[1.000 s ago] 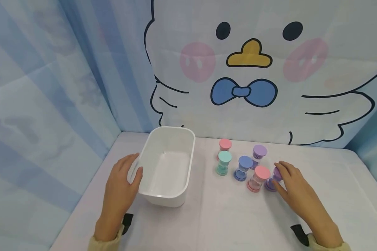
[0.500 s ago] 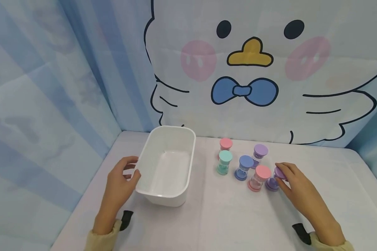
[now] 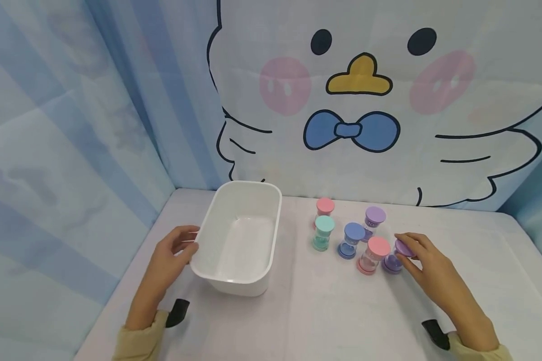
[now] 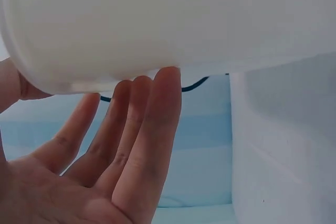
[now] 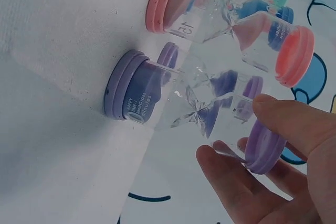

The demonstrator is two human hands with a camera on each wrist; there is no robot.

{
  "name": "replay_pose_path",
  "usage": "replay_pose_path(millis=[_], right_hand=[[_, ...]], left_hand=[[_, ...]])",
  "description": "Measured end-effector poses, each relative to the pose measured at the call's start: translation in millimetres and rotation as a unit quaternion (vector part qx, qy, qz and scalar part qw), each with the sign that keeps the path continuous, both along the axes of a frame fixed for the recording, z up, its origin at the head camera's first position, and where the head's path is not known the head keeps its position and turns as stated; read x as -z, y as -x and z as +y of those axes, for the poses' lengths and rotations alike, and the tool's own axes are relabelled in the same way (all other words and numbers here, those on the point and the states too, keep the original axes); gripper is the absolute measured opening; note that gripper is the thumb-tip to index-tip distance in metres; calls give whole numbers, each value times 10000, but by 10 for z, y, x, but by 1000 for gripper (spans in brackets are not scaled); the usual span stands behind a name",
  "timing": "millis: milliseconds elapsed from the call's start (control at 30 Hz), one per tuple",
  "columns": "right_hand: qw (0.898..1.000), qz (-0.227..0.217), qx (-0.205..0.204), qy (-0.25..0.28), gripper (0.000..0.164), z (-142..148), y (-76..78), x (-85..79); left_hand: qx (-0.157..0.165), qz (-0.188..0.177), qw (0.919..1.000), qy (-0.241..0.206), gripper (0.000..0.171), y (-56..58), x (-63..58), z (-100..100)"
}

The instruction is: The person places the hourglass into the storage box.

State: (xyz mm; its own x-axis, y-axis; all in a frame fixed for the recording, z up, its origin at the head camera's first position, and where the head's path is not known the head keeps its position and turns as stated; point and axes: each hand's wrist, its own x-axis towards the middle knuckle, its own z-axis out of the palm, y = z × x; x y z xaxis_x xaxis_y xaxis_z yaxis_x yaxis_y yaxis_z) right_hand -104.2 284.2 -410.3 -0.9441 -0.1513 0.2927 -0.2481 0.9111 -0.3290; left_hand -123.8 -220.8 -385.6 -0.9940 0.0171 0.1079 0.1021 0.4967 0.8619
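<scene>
My right hand (image 3: 426,271) pinches the purple sandglass (image 3: 392,262) by its upper cap; my left hand (image 3: 168,258), fingers extended, slightly spread, touches the white tub's (image 3: 238,288) side.

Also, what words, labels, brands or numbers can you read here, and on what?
"HAPPY TIME": purple hourglass in the right hand.
"sandGlass": same hourglass, first letter faint.
"minutes": same hourglass; the number before it is unclear.
"15", apparently: pink hourglass beside it.
Too small to read: print near that pink hourglass's upper cap, bearer unclear; marks on the far purple hourglass.
</scene>
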Motion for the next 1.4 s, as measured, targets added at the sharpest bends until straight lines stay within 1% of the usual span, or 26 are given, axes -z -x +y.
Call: replay_pose_path(millis=[100, 167, 300, 500, 700, 833, 933, 1133, 1400], right_hand=[[9998, -116, 29, 133, 53, 5, 14, -3], [9995, -199, 52, 233, 52, 12, 25, -8], [9989, -273, 76, 363, 53, 35, 45, -9], [9986, -211, 158, 463, 54, 39, 50, -22], [9983, 121, 170, 547, 49, 53, 46, -67], [9979, 301, 141, 549, 49, 64, 41, -146], [9976, 357, 195, 555, 50, 69, 40, -216], [9970, 457, 332, 531, 51, 87, 49, -328], [9944, 820, 311, 597, 53, 84, 56, -459]], left_hand=[[109, -345, 9988, -317, 36, -9, 9, -43], [149, -430, 9981, -423, 36, -8, 17, -59], [237, -419, 9975, -521, 37, 2, 34, -72], [251, -418, 9971, -576, 38, 8, 45, -77], [332, -428, 9963, -668, 40, 13, 37, -69], [360, -481, 9957, -700, 42, 6, 10, -63], [358, -484, 9958, -686, 42, -12, -1, -68], [435, -417, 9956, -720, 43, -27, 22, -84], [444, -348, 9962, -663, 42, -18, 65, -98]])
